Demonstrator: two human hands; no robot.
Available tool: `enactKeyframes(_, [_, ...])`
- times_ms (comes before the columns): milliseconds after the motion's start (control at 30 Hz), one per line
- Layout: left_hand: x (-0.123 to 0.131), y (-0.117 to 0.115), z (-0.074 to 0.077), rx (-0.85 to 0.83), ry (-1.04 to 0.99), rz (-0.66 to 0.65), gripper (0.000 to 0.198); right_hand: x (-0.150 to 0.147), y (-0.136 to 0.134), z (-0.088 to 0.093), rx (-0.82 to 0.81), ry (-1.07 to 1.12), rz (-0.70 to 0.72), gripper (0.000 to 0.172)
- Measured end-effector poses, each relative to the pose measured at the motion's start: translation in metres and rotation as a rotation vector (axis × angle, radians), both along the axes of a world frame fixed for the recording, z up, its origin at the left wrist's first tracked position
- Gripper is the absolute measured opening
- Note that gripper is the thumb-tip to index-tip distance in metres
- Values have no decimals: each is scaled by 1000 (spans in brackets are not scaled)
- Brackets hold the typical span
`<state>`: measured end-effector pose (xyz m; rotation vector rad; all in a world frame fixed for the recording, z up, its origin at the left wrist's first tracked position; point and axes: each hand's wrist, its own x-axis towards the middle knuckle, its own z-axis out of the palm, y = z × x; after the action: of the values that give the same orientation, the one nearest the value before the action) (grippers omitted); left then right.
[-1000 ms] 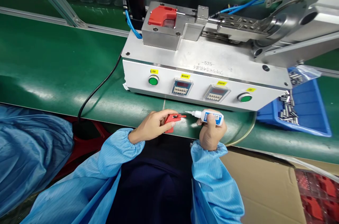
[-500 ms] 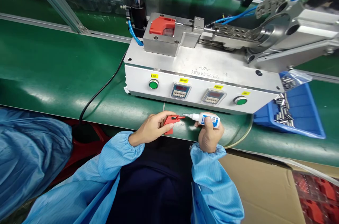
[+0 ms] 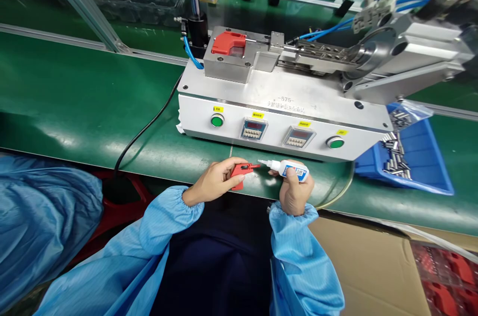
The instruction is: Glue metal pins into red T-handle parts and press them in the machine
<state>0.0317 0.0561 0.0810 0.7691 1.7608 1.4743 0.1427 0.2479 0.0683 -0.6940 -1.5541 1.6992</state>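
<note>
My left hand [image 3: 213, 180] is closed around a small red plastic part [image 3: 241, 171] held just above the near edge of the green belt [image 3: 74, 101]. My right hand [image 3: 294, 191] grips a small white glue bottle [image 3: 293, 170] with a blue label, lying sideways. The bottle's white nozzle points left and its tip almost touches the thin right end of the red part. Behind both hands stands a white press machine [image 3: 284, 126] with two green buttons and two timers. A second red part [image 3: 228, 43] sits in the machine's metal fixture.
A blue tray [image 3: 414, 159] of small metal pins lies right of the machine. A black cable [image 3: 145, 129] runs across the belt. A cardboard box [image 3: 377, 266] with red parts [image 3: 448, 281] stands at lower right. A blue garment [image 3: 41, 221] lies at left.
The glue bottle has moved left, bringing its nozzle close to the red part's tip. The view has shifted so the machine appears slightly farther away.
</note>
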Motion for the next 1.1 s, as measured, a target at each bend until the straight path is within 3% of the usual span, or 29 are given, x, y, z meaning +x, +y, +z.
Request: enactKeyframes(1100, [1,-1,-3,23,24,-9,38,5,4,-5,56,3,75,36])
